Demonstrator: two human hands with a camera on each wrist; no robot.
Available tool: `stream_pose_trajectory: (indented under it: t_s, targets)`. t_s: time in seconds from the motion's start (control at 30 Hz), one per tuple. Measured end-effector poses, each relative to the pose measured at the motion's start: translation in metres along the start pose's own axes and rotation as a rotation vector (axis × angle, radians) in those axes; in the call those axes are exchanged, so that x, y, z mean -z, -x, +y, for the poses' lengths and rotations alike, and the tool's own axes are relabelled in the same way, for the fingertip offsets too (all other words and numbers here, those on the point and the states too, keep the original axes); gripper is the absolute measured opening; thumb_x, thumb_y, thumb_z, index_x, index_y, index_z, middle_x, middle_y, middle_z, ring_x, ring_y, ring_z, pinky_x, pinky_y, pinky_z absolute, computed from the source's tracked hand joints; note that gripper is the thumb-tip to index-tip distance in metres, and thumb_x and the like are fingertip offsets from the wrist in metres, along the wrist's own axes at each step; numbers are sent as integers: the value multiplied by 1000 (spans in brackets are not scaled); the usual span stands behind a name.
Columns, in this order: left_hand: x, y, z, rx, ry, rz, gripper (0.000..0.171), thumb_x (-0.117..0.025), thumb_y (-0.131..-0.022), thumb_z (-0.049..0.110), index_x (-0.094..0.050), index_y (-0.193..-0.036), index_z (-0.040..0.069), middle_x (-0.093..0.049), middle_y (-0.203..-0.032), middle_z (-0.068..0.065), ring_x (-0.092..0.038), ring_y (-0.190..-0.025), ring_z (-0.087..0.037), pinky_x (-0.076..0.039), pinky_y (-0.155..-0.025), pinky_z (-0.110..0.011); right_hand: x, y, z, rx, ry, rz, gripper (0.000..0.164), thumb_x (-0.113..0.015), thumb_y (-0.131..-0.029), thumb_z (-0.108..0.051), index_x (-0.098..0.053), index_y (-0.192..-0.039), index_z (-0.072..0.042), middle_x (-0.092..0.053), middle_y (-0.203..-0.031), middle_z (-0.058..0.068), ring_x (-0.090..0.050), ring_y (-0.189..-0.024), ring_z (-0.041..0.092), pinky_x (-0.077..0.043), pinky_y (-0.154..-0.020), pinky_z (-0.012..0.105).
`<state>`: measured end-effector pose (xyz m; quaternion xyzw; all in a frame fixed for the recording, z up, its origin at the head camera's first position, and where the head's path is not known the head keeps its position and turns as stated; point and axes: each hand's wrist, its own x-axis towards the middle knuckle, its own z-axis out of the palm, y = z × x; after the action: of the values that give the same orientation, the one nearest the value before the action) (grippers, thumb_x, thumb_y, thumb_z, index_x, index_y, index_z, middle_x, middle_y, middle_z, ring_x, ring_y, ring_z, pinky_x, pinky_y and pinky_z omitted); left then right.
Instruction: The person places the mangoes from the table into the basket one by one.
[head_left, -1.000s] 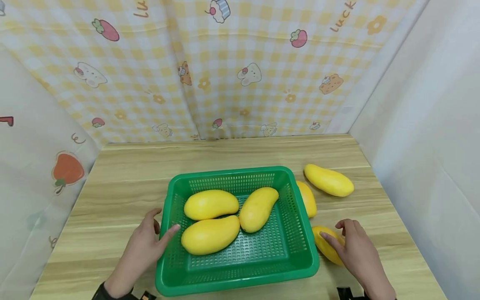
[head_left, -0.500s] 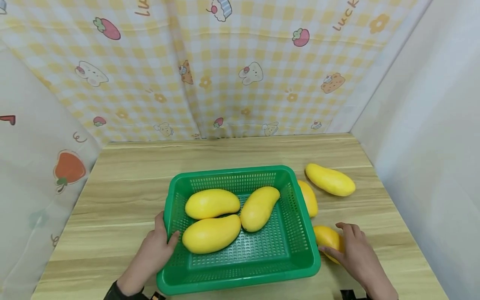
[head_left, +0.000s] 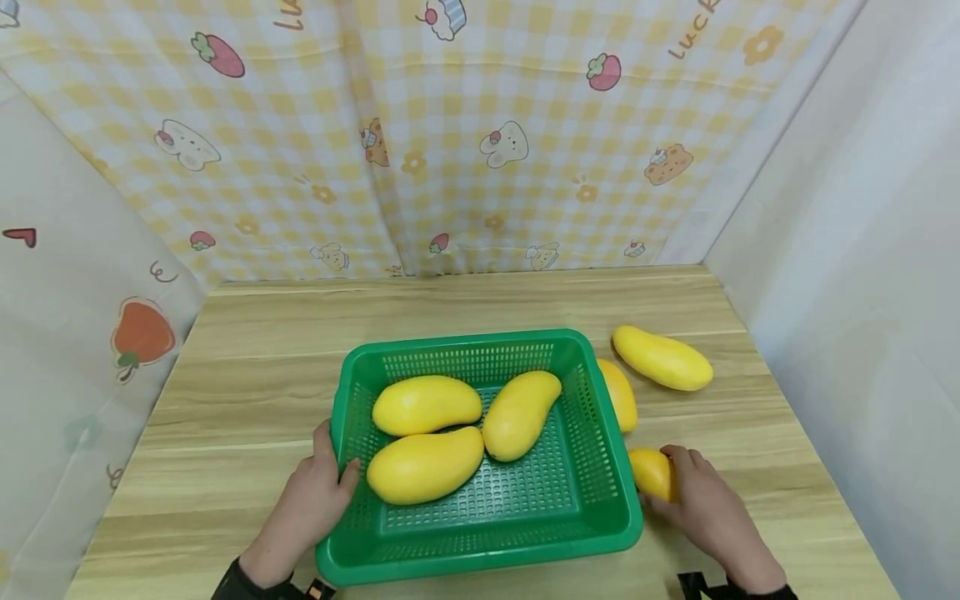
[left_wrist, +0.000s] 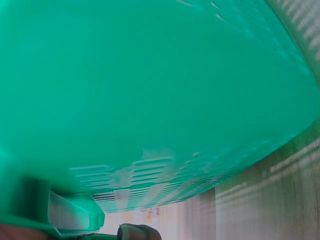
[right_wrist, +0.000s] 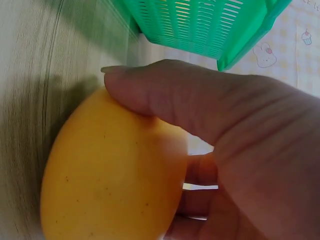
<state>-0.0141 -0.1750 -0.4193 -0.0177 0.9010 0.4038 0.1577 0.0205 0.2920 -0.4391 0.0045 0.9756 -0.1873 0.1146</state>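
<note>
A green plastic basket (head_left: 480, 567) stands on the wooden table with three yellow mangoes inside: one at the back (head_left: 427, 405), one in front (head_left: 426, 467) and one to their right (head_left: 521, 417). My left hand (head_left: 311, 502) grips the basket's left rim, thumb over the inner side and fingers outside. To the right of the basket my right hand (head_left: 712, 510) holds another mango (right_wrist: 112, 175), thumb on one side and fingers round the other. In the right wrist view that mango seems to be at the table surface. The basket's wall (left_wrist: 150, 90) fills most of the left wrist view.
Two more mangoes lie right of the basket: one partly hidden behind its right wall (head_left: 619, 395), one farther back (head_left: 663, 358). A yellow checked cloth (head_left: 450, 150) hangs behind the table (head_left: 247, 367), with pale cloths at both sides.
My left hand has moved from beside the basket onto its left rim and grips it. My right hand has closed round the near right mango. The basket stays about where it was.
</note>
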Motion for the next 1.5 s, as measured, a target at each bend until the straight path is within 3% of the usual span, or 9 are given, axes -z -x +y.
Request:
stream_pose_trajectory:
  t_s: [0.17, 0.3, 0.6, 0.7, 0.9, 1.13, 1.3, 1.5]
  targets:
    - [0, 0, 2, 0, -11, 1, 66, -48, -96, 6, -4, -142, -12, -60, -78, -22, -64, -56, -23, -50, -42, -30, 12, 0, -3, -7, -14, 24, 72, -78, -78, -34, -46, -124, 10, -55, -101, 19, -50, -74, 23, -44, -60, 37]
    - [0, 0, 2, -2, -26, 6, 66, -48, -96, 6, -4, -142, -12, -60, -76, -20, -63, -55, -22, -50, -42, -29, 26, 4, -14, 17, -4, 100, 70, -79, -77, -30, -47, -126, 8, -55, -105, 22, -51, -75, 24, -45, -60, 38]
    - [-1, 0, 1, -12, -39, 13, 66, -48, -96, 7, -5, -142, -13, -60, -74, -19, -61, -53, -20, -49, -43, -29, 49, 12, -42, 162, 33, 326, 72, -85, -70, -23, -49, -126, 3, -55, -107, 21, -53, -78, 28, -46, -59, 44]
    - [-1, 0, 2, -16, -45, 16, 66, -48, -95, 6, -6, -142, -13, -60, -75, -20, -61, -53, -20, -49, -43, -28, 56, 12, -52, 211, 48, 365, 72, -85, -68, -23, -50, -126, 1, -55, -107, 18, -53, -76, 26, -46, -58, 42]
    - [0, 0, 1, -13, -51, 19, 66, -49, -95, 7, -6, -142, -13, -60, -74, -19, -60, -52, -19, -48, -43, -28, 62, 6, -76, 324, 77, 348, 70, -85, -67, -25, -52, -125, -3, -56, -110, 12, -55, -78, 23, -48, -60, 40]
    - [-1, -1, 0, -4, -51, 5, 68, -48, -96, 8, -4, -143, -12, -58, -70, -14, -59, -51, -19, -48, -42, -28, 60, -2, -94, 485, 133, 321, 70, -85, -67, -28, -53, -124, -3, -57, -113, 11, -59, -89, 25, -52, -71, 44]
    - [-2, -3, 2, -17, -105, 19, 69, -49, -95, 9, -5, -143, -12, -59, -71, -16, -57, -51, -17, -46, -43, -29, 56, -9, -104, 562, 167, 241, 70, -86, -67, -28, -53, -125, -5, -57, -116, 10, -58, -97, 25, -52, -75, 43]
    - [-2, -3, 2, -7, -103, 22, 69, -50, -95, 9, -5, -143, -12, -60, -74, -19, -58, -50, -18, -47, -41, -28, 51, -20, -115, 654, 224, 140, 68, -86, -69, -28, -54, -126, -8, -56, -119, 6, -54, -106, 22, -51, -79, 42]
